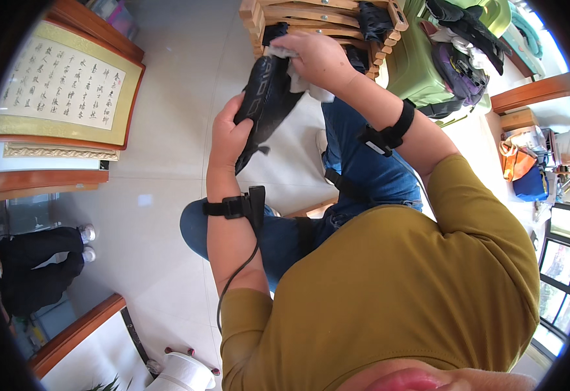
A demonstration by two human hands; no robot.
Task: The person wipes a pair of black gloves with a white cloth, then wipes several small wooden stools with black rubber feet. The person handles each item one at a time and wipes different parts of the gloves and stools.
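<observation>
A black item with a glossy, patterned strip (260, 88), perhaps a shoe or a bag, is held up before me. Its exact kind cannot be told. My left hand (231, 129) grips its lower end, thumb across the near side. At the upper end my right hand (317, 58) holds a whitish crumpled cloth or tissue (297, 80) against the black item. Just beyond my right hand stands a wooden slatted rack (304, 22) with dark items between its slats. The palm sides of both hands are hidden.
A green plastic bin (412, 63) with a purple bag (453, 78) and dark clothing stands at the upper right. Framed calligraphy (133, 105) is at the left. A person in dark trousers (45, 259) is at the far left. A white container (182, 374) stands at the lower edge.
</observation>
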